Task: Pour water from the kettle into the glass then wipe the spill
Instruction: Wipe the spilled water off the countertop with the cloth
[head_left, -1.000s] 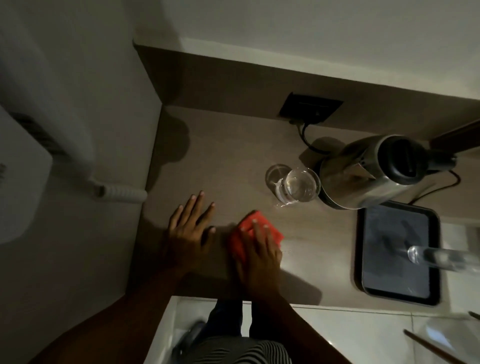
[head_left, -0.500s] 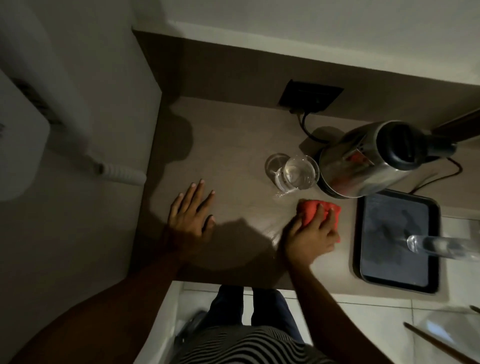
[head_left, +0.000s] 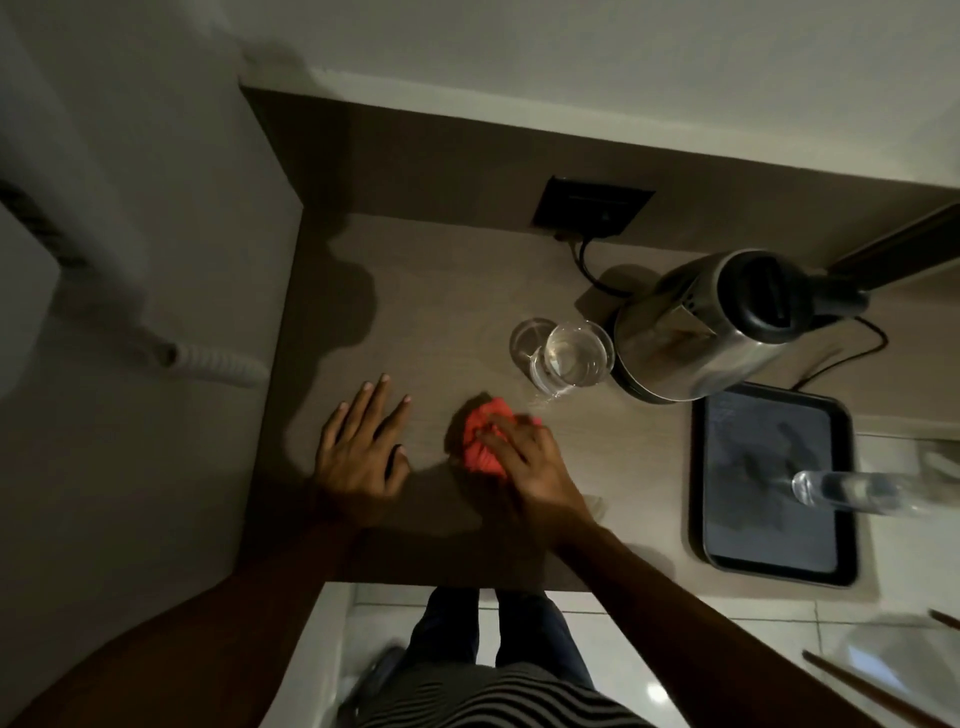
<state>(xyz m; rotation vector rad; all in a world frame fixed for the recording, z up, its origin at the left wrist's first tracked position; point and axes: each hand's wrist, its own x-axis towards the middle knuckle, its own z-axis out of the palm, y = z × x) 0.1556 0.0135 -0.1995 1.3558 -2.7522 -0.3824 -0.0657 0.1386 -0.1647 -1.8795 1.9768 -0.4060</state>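
Note:
A steel kettle (head_left: 696, 332) with a black lid stands upright at the back right of the brown counter (head_left: 441, 291). Just left of it stands a clear glass (head_left: 566, 358) holding water. A small wet glint lies on the counter below the glass. My right hand (head_left: 524, 462) presses a crumpled red cloth (head_left: 480, 436) onto the counter, in front and to the left of the glass. My left hand (head_left: 363, 447) lies flat on the counter with its fingers spread, a short way left of the cloth.
A black tray (head_left: 769, 551) lies at the right, with a clear bottle (head_left: 852, 491) over its right edge. A black wall socket (head_left: 592, 208) with a cord sits behind the kettle. The counter ends at a wall on the left. Tiled floor lies below its front edge.
My right hand has slid the red cloth leftward, from beside the tray below the kettle back toward the middle of the counter. My left hand has stayed flat in place.

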